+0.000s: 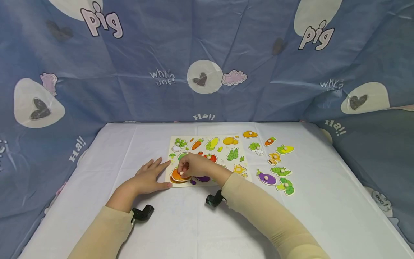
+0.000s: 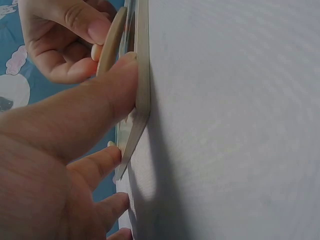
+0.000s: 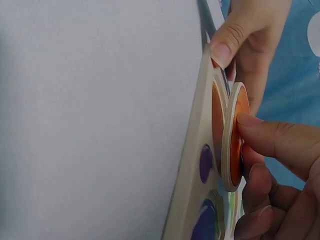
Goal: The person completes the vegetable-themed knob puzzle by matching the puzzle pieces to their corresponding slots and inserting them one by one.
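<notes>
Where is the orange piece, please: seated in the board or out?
The orange piece is out: the right hand holds it, edge exposed above the board.

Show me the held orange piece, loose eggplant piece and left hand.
Held orange piece [image 3: 235,152], right wrist view: orange face.
Loose eggplant piece [image 1: 266,177], head view: knob.
Left hand [image 1: 147,180], head view: its back.

A white-covered table [image 1: 181,230] carries a puzzle board [image 1: 223,159] and vegetable pieces [image 1: 270,180]

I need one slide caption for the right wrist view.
Right hand pinches an orange puzzle piece over the board; left hand touches its edge.
</notes>
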Demonstrator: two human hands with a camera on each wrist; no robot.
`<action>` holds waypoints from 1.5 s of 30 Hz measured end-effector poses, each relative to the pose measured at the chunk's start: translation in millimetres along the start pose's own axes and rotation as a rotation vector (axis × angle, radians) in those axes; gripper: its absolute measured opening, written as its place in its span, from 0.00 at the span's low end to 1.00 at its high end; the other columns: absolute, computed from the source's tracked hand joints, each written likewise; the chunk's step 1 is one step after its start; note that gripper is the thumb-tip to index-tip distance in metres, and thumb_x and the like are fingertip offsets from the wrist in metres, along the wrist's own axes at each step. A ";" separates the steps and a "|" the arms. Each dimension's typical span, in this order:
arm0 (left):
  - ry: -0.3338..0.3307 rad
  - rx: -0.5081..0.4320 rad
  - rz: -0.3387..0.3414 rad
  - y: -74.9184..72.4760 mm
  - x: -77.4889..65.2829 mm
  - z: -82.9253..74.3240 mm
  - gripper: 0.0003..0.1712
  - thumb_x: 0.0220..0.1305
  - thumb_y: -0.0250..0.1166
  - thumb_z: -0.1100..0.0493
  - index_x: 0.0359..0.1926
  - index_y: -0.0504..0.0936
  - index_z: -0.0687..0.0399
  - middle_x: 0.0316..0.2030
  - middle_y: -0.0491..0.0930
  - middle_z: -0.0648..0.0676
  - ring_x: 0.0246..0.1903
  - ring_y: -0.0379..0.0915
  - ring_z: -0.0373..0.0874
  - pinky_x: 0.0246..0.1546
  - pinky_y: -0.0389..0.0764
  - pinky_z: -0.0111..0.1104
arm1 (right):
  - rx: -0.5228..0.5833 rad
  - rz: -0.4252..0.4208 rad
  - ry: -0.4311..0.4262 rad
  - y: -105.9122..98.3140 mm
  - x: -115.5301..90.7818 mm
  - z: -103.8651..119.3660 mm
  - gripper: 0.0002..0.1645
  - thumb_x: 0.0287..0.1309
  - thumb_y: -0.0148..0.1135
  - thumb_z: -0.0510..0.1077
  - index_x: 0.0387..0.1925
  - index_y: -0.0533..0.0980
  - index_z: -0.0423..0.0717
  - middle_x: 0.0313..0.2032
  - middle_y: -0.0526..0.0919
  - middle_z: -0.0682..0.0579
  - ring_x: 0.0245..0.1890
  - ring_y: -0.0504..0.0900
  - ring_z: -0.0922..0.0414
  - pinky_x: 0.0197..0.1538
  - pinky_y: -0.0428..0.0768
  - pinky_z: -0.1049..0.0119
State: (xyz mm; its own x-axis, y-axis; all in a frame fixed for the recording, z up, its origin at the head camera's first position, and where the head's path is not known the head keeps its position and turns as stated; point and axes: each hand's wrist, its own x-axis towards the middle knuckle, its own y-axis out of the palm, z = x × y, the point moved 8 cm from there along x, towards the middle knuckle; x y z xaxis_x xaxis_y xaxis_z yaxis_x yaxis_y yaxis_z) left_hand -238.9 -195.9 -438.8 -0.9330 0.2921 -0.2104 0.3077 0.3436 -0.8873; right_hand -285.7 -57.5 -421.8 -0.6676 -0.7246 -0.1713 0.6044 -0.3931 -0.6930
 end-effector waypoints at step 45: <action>0.001 -0.007 -0.005 -0.5 -1.0 -0.8 0.53 0.59 0.67 0.33 0.76 0.60 0.54 0.76 0.48 0.70 0.73 0.38 0.75 0.68 0.42 0.68 | -0.044 0.022 0.062 9.0 4.7 -2.1 0.07 0.56 0.74 0.40 0.34 0.83 0.53 0.27 0.79 0.58 0.27 0.74 0.63 0.33 0.73 0.72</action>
State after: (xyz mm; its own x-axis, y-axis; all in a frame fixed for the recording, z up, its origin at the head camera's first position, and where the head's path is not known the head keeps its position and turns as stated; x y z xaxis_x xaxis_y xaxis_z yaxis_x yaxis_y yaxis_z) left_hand -238.0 -195.7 -437.8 -0.9343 0.2909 -0.2059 0.3045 0.3513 -0.8854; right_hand -284.3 -63.3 -430.3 -0.6811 -0.6955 -0.2287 0.6000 -0.3512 -0.7188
